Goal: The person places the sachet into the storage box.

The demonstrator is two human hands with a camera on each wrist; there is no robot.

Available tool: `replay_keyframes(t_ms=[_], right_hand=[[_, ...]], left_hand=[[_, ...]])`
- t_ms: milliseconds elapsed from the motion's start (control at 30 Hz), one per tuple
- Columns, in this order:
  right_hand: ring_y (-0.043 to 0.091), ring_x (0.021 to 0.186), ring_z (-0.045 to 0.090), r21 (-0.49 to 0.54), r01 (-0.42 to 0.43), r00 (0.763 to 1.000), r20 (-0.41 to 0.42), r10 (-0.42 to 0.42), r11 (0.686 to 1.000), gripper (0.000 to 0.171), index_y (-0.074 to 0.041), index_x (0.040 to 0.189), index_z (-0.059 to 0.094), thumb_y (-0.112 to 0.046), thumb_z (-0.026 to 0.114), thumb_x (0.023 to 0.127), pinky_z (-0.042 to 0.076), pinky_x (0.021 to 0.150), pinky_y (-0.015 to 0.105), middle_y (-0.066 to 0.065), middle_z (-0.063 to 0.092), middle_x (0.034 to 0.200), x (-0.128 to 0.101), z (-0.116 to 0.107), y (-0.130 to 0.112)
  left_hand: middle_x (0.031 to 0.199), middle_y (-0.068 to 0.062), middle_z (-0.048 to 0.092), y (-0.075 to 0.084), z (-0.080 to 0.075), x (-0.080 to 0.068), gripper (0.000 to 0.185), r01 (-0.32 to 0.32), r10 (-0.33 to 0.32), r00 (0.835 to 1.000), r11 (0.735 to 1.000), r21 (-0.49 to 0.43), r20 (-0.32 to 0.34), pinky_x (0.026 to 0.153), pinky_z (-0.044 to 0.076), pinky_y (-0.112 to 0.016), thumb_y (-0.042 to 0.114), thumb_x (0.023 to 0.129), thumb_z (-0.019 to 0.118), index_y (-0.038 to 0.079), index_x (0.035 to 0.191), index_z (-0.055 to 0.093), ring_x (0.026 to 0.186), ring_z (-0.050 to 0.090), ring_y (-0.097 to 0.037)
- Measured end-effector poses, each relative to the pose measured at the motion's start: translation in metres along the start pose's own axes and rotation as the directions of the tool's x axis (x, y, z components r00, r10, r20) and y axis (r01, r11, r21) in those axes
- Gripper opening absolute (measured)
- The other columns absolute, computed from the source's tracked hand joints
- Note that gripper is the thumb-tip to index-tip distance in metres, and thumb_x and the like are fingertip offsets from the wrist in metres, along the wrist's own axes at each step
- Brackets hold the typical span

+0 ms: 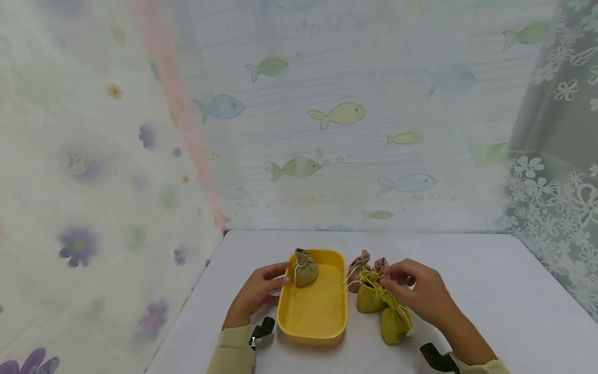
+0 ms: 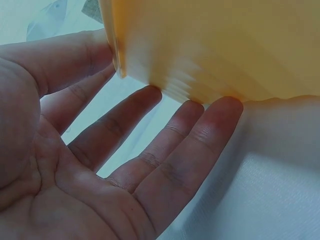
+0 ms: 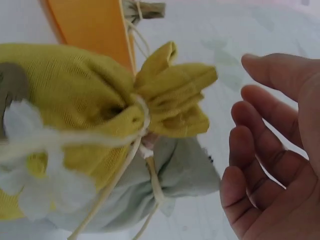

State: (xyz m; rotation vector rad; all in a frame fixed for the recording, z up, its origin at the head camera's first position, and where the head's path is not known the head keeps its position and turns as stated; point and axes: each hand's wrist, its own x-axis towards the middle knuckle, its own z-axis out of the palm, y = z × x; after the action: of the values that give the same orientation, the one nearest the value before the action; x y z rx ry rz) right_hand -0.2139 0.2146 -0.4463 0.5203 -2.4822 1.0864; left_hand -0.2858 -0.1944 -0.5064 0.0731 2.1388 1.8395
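Observation:
A yellow tray (image 1: 314,317) stands on the table, with a drawstring pouch (image 1: 306,271) of olive-grey cloth upright in its far left part. My left hand (image 1: 260,289) is at the tray's left side; its extended fingertips (image 2: 225,112) touch the outer wall. Right of the tray, two mustard-yellow drawstring pouches (image 1: 396,324) stand in front of pinkish-brown ones (image 1: 358,269). My right hand (image 1: 418,291) hovers over this group with fingers loosely bent. In the right wrist view a gap separates its fingertips from a yellow pouch's gathered neck (image 3: 175,100), and nothing is held.
A pale grey-green pouch (image 3: 170,175) shows behind the yellow one in the right wrist view. The white tabletop (image 1: 486,280) ends at a fish-print curtain (image 1: 345,171) behind, with a flowered curtain (image 1: 93,208) on the left.

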Motion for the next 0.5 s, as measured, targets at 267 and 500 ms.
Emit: replay_keyframes(t_ms=[267, 500], right_hand=[[0.002, 0.081, 0.062, 0.049, 0.019, 0.99, 0.137, -0.026, 0.999, 0.017, -0.023, 0.102, 0.075, -0.032, 0.082, 0.09, 0.054, 0.066, 0.024, -0.012, 0.071, 0.095, -0.001, -0.005, 0.007], [0.008, 0.083, 0.063, 0.033, 0.138, 0.972, 0.187, -0.142, 0.99, 0.023, -0.036, 0.103, 0.072, -0.032, 0.086, 0.086, 0.053, 0.064, 0.027, -0.015, 0.071, 0.1, -0.003, -0.018, 0.01]], left_hand=[[0.159, -0.013, 0.048, -0.001, -0.002, 0.0, 0.06, 0.0, 0.0, 1.0, 1.0, 0.008, -0.017, 0.087, 0.063, -0.048, 0.034, 0.091, 0.08, 0.023, 0.146, 0.061, 0.132, 0.061, -0.033], [0.159, -0.013, 0.048, -0.003, -0.002, 0.003, 0.061, 0.004, -0.003, 1.0, 1.0, 0.007, -0.008, 0.088, 0.063, -0.048, 0.037, 0.09, 0.081, 0.024, 0.146, 0.061, 0.132, 0.061, -0.032]])
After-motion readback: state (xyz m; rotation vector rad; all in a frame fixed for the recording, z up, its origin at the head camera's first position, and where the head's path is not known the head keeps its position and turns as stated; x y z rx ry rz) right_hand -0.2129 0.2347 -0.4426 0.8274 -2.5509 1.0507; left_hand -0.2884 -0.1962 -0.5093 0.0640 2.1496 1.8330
